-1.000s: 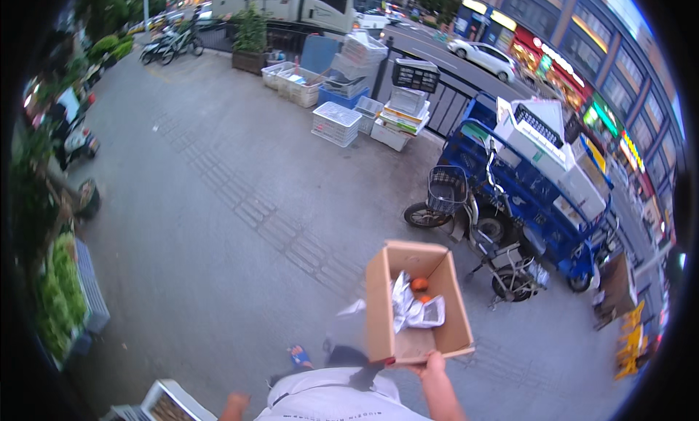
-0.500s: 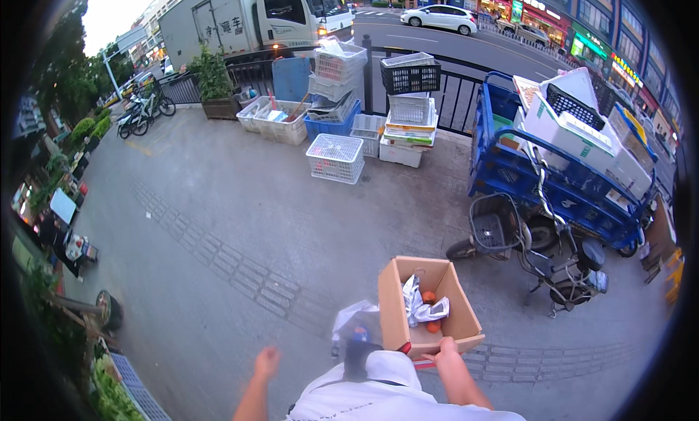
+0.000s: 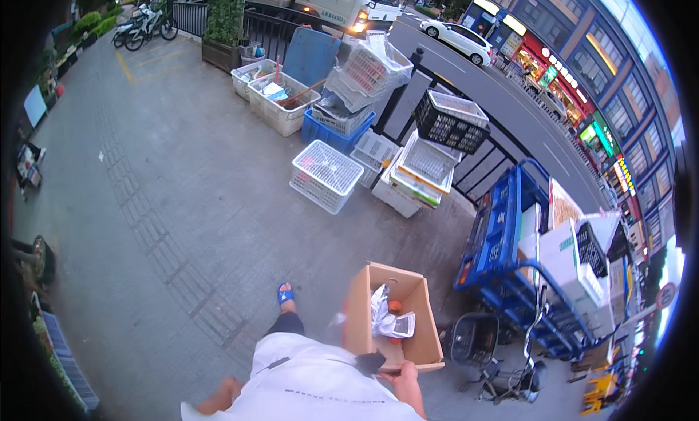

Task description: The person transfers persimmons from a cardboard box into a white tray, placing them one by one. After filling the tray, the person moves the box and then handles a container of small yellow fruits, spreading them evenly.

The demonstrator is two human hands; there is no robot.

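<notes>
My right hand [image 3: 405, 382] grips the near edge of an open-topped cardboard box [image 3: 358, 326], held in front of me to the right. Inside the box lie a crumpled silvery-white bag [image 3: 381, 313] and orange-red round fruits [image 3: 395, 306], partly covered by the bag. My left hand [image 3: 224, 393] hangs low beside my white shirt, away from the box and touching nothing I can see; its fingers are blurred. One foot in a blue slipper [image 3: 286, 295] is stretched forward on the pavement.
Ahead stand a white lidded crate [image 3: 325, 176], stacked white crates [image 3: 368, 72], a black crate [image 3: 453, 120] and a blue crate [image 3: 336, 132] by the railing. A blue cargo tricycle [image 3: 502, 232] loaded with white boxes and a bike basket [image 3: 475, 338] are on the right.
The view has turned and come nearer to the crates and tricycle. My right hand still holds the box, carried along. My left hand has drawn back toward my side.
</notes>
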